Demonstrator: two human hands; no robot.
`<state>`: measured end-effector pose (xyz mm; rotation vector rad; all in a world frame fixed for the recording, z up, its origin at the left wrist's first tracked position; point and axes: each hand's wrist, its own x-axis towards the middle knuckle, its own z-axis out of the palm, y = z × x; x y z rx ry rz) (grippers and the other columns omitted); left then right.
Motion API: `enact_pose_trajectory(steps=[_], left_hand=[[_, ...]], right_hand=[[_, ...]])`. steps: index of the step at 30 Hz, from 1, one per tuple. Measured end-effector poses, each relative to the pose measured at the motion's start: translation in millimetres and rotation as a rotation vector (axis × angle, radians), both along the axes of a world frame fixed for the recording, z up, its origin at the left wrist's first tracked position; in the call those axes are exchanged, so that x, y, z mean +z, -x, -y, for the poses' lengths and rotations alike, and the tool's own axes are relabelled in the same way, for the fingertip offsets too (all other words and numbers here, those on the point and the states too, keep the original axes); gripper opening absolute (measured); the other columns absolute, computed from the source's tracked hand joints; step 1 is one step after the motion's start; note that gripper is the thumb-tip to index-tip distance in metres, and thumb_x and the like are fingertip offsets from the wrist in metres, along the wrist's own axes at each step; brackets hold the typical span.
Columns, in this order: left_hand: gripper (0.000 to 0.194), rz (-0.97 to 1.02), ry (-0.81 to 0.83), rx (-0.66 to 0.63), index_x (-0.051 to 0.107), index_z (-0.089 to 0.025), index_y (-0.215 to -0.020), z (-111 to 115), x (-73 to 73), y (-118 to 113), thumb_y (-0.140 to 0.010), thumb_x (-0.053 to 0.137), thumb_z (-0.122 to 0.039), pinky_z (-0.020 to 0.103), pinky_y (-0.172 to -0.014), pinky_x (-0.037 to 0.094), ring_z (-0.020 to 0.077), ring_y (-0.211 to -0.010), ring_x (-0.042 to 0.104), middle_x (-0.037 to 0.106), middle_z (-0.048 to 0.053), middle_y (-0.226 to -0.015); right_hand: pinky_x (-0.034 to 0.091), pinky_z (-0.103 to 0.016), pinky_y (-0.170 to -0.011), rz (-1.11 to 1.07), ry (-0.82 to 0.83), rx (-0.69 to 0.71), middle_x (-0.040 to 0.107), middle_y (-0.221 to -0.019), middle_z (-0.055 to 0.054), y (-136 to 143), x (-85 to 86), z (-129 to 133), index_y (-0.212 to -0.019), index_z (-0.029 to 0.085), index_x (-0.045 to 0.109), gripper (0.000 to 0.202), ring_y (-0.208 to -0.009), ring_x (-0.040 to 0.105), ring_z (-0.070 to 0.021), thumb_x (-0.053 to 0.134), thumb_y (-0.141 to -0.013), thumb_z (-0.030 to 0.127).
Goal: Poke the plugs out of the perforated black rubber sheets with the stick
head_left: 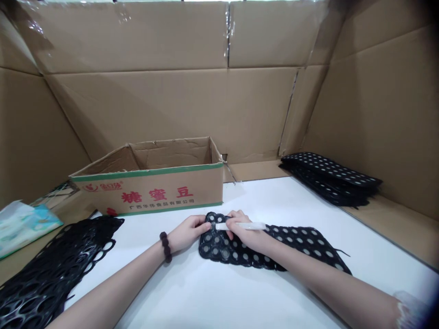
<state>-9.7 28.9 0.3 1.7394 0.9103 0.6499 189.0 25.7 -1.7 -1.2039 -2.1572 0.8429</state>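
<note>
A black sheet with rows of round, pale grey dots point(240, 253) lies flat on the white tabletop in front of me. My left hand point(192, 230) grips its left end, thumb on top, with the fingers partly hidden at the edge. In my right hand point(242, 228) is a slim white pen-like tool point(252, 225), held like a pen with its tip pointing left onto the sheet, close to my left thumb. What kind of tool it is I cannot make out. My right forearm crosses over the sheet and covers part of it.
An open cardboard box point(147, 189) stands behind my left hand. Black ring-patterned net sheets point(51, 269) lie at the left beside a blue and white soft pack point(29, 226). More dotted black sheets point(329, 176) are stacked at the back right. Cardboard walls point(178, 105) surround the table.
</note>
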Motion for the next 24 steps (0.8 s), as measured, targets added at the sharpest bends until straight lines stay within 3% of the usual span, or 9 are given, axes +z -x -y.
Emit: enact_pose_trajectory(steps=[5,11,14,18,22,24], left_hand=[[0.027,-0.06,-0.087,0.058,0.053,-0.012,-0.08,2,-4.1,-3,-0.081,0.039,-0.036,0.023,-0.062,0.036,0.0132,-0.067,0.046,0.055,0.002,-0.075],[0.022,-0.401,-0.558,0.253,0.044,-0.017,-0.063,15,-0.7,-14,-0.081,0.036,-0.027,0.025,-0.06,0.033,0.0149,-0.065,0.043,0.048,0.001,-0.065],[0.021,-0.475,-0.659,0.249,0.04,-0.018,-0.062,17,2.0,-15,-0.081,0.035,-0.024,0.026,-0.059,0.033,0.0154,-0.064,0.043,0.047,0.001,-0.064],[0.021,-0.453,-0.624,0.194,0.043,-0.017,-0.065,11,1.5,-8,-0.082,0.034,-0.026,0.025,-0.06,0.033,0.0149,-0.065,0.044,0.049,0.001,-0.066],[0.023,-0.378,-0.445,0.129,0.048,-0.016,-0.074,3,-0.2,-3,-0.083,0.032,-0.03,0.024,-0.059,0.035,0.0136,-0.065,0.046,0.053,0.001,-0.072],[0.023,-0.386,-0.433,0.136,0.048,-0.016,-0.074,2,-0.6,-3,-0.083,0.033,-0.03,0.024,-0.059,0.035,0.0137,-0.065,0.046,0.054,0.001,-0.072]], right_hand=[[0.031,-0.031,-0.078,0.056,-0.074,0.006,0.048,-0.078,-0.001,2,-2.1,3,-0.049,0.017,0.046,0.037,-0.085,0.042,-0.0163,0.029,-0.082,0.021],[0.032,-0.033,-0.074,0.297,-0.359,-0.114,0.045,-0.08,-0.004,15,-9.4,12,-0.064,0.019,0.052,0.028,-0.082,0.039,-0.0179,0.031,-0.083,0.024],[0.032,-0.033,-0.073,0.378,-0.434,-0.151,0.044,-0.078,-0.005,21,-10.1,10,-0.067,0.018,0.052,0.027,-0.081,0.038,-0.0184,0.031,-0.083,0.023],[0.031,-0.032,-0.072,0.363,-0.426,-0.168,0.044,-0.076,-0.004,20,-7.1,3,-0.064,0.018,0.05,0.028,-0.081,0.038,-0.0182,0.031,-0.083,0.024],[0.032,-0.03,-0.072,0.261,-0.275,-0.074,0.044,-0.074,-0.002,10,-6.5,-4,-0.06,0.018,0.048,0.033,-0.078,0.038,-0.0162,0.029,-0.085,0.028],[0.032,-0.03,-0.072,0.229,-0.234,-0.037,0.045,-0.074,-0.002,6,-7.5,-6,-0.059,0.018,0.048,0.034,-0.078,0.038,-0.0157,0.029,-0.085,0.028]])
